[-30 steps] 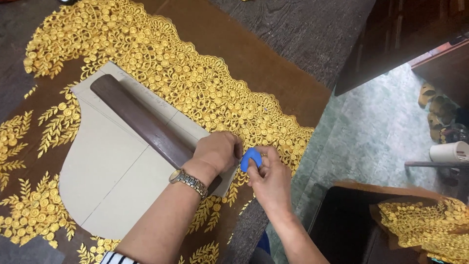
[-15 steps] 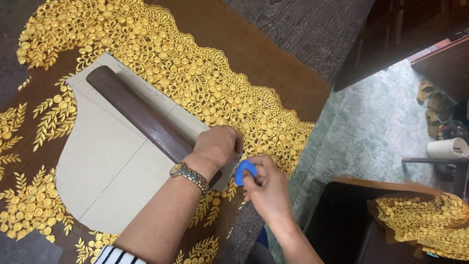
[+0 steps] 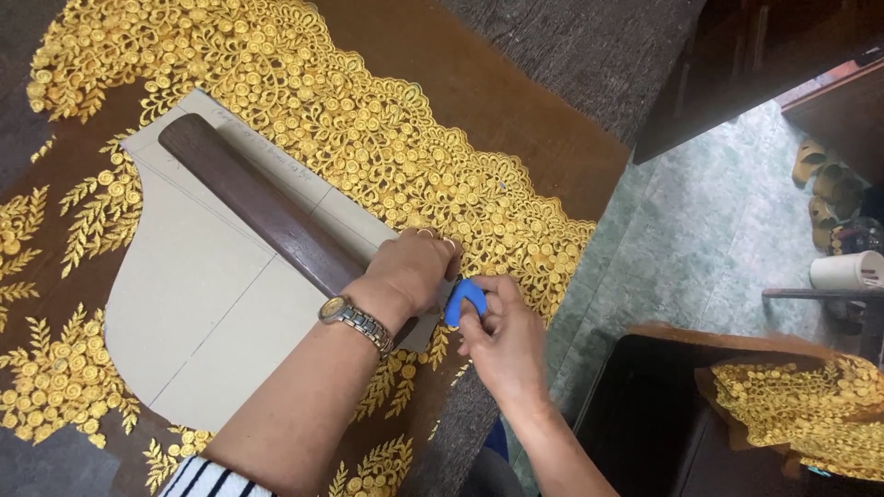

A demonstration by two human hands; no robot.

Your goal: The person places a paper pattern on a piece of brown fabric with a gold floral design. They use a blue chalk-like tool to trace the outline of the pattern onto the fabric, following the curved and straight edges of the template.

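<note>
Left hand (image 3: pixel 419 270): my grip is pressed flat on the wooden ruler (image 3: pixel 267 207) (fingers curled).
Right hand (image 3: pixel 502 336): my grip pinches the blue chalk (image 3: pixel 463 299).
Chalk: at the paper pattern (image 3: pixel 198 304) edge, on gold lace cloth (image 3: pixel 387 138).

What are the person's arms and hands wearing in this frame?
Both hands are bare, without gloves. The left hand has rings on its fingers and a metal-link wristwatch on the wrist. A striped black-and-white sleeve shows at the left upper arm. The right hand and forearm show nothing worn.
</note>
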